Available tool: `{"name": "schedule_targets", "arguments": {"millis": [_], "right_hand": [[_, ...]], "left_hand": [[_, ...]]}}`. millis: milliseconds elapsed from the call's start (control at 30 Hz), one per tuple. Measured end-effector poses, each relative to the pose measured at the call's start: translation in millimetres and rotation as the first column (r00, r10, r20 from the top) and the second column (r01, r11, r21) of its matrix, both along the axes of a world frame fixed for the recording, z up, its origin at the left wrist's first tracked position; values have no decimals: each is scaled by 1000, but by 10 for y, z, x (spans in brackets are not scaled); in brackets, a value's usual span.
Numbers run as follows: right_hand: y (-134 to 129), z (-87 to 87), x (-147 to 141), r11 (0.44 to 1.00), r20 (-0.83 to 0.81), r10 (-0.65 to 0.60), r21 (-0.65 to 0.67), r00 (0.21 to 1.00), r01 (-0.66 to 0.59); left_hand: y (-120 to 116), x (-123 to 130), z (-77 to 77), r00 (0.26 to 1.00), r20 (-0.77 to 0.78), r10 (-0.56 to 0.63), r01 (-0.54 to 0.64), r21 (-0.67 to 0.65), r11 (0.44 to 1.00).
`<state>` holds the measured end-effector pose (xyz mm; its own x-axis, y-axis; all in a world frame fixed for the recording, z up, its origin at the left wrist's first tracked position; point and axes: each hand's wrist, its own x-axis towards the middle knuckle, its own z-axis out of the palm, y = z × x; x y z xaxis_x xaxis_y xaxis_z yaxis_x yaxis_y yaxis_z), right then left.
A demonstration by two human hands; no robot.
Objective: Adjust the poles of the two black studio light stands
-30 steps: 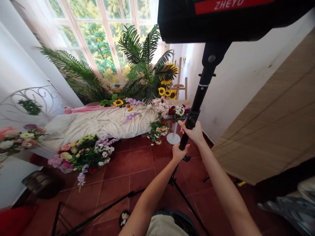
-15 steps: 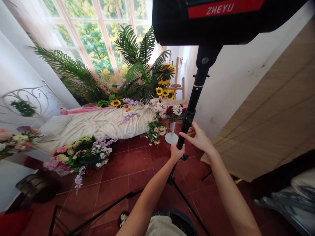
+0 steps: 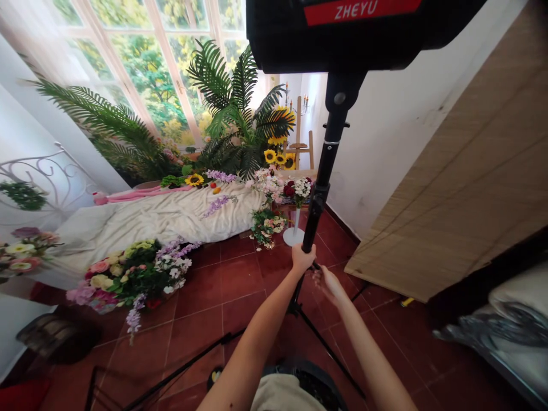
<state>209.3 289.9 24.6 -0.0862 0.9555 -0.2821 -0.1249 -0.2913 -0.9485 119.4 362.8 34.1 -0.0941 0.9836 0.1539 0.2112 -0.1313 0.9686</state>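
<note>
A black light stand's pole point(image 3: 315, 220) rises at a tilt in the middle of the head view. On top sits a black lamp housing point(image 3: 342, 43) with a red strip lettered ZHEYU, cut off by the upper edge. My left hand point(image 3: 303, 258) is wrapped round the pole's lower part. Just below and to the right, my right hand point(image 3: 327, 283) has its thumb and curled fingers at a small black knob point(image 3: 315, 266) on the stand. Its fingertips are slightly blurred. Spread black tripod legs point(image 3: 327, 345) reach the floor under my forearms.
A bed with a cream cover point(image 3: 171, 220) stands below the window, with flower bunches point(image 3: 124, 268) before it. Palm fronds point(image 3: 240, 108) and a wooden easel point(image 3: 298, 145) are behind. A wooden panel point(image 3: 432, 171) leans at right. Red floor tiles point(image 3: 240, 274) lie around the stand.
My right hand has moved down from the pole's upper section to the knob below my left hand. My left hand keeps its grip. The view has shifted slightly, with the lamp housing higher and further left.
</note>
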Motion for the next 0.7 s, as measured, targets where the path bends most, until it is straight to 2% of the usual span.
{"name": "schedule_targets", "arguments": {"millis": [67, 100, 167, 300, 367, 433, 500, 567, 633, 700], "right_hand": [[-30, -41, -47, 996, -163, -3, -85, 987, -11], [-46, -56, -52, 994, -187, -3, -111, 982, -18], [-74, -65, -34, 998, -98, 17, -66, 995, -24], [-87, 11, 48, 985, 176, -18, 175, 984, -13], [-73, 63, 68, 983, 212, -38, 185, 977, -2], [-51, 99, 61, 991, 196, -65, 125, 978, 40], [-30, 118, 33, 996, 124, -88, 35, 988, 84], [-19, 135, -4, 991, -17, -109, -74, 994, 107], [-23, 160, -36, 985, -225, -104, -161, 969, 69], [-39, 186, -58, 984, -422, -75, -175, 903, 0]], "left_hand": [[-2, 3, 7, 1000, -17, 22, -22, 3, 1000], [-4, 5, 11, 999, -20, 30, -30, 1, 1000], [-9, 7, 16, 999, -17, 31, -31, -11, 999], [-24, 3, 31, 1000, -1, 16, -16, -16, 1000], [-31, 0, 46, 1000, -9, 23, -23, -16, 1000], [-37, -2, 63, 999, -18, 30, -30, -25, 999], [-40, -3, 74, 999, -21, 37, -38, -34, 999], [-38, -3, 74, 999, -20, 38, -38, -35, 999], [-32, -3, 63, 999, -19, 32, -33, -30, 999], [-26, -1, 45, 1000, -12, 22, -22, -20, 1000]]}}
